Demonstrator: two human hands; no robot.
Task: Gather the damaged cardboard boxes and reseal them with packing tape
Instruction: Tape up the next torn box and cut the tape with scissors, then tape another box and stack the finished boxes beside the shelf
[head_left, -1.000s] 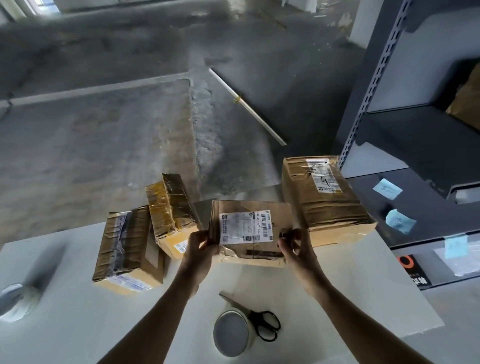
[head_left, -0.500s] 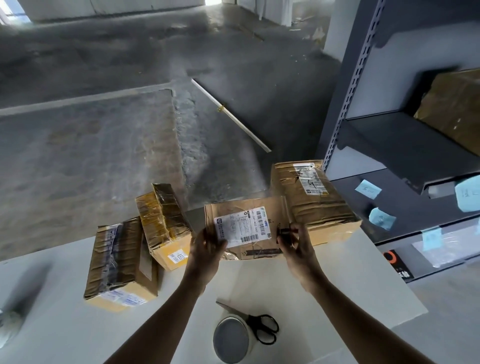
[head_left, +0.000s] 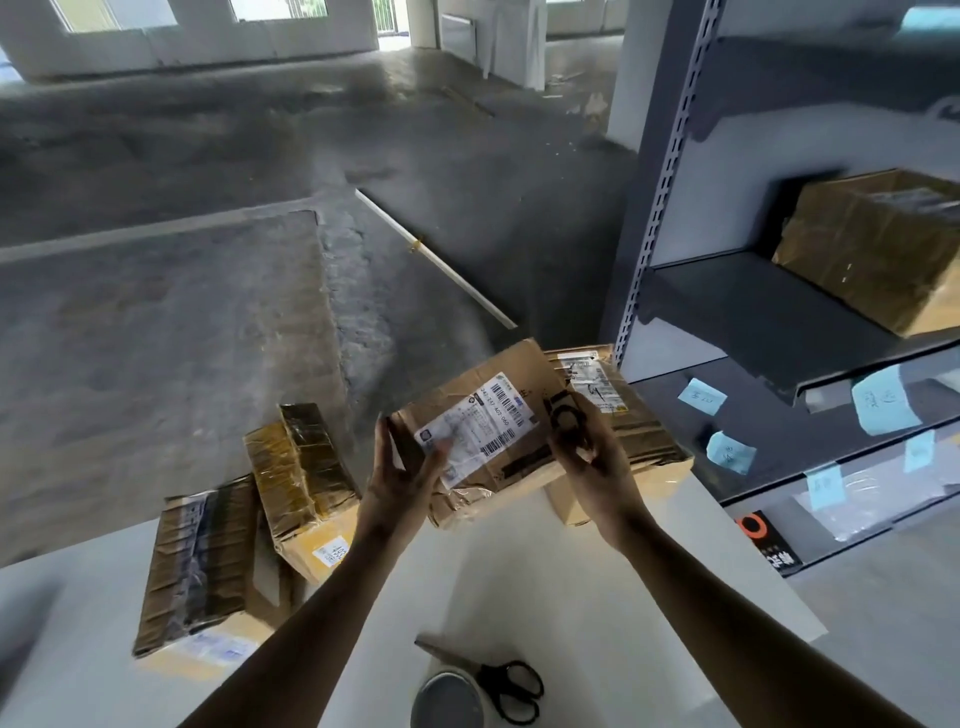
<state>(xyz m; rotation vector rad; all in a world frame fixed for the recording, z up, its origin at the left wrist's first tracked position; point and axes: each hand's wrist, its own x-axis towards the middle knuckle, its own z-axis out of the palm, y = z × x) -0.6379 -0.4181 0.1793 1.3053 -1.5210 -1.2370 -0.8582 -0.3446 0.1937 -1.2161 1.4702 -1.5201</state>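
Left hand (head_left: 400, 483) and right hand (head_left: 592, 457) gripped tilted box (head_left: 498, 415); tape (head_left: 449, 701), scissors (head_left: 511, 686) lay idle; resealing judged unstarted

1. One head-worn wide-angle view looks forward and down over the white table (head_left: 597, 587).
2. The table fills the lower frame, close to the lens.
3. Concrete floor (head_left: 197, 322) stretches ahead; shelf unit (head_left: 748, 312) stands at right.
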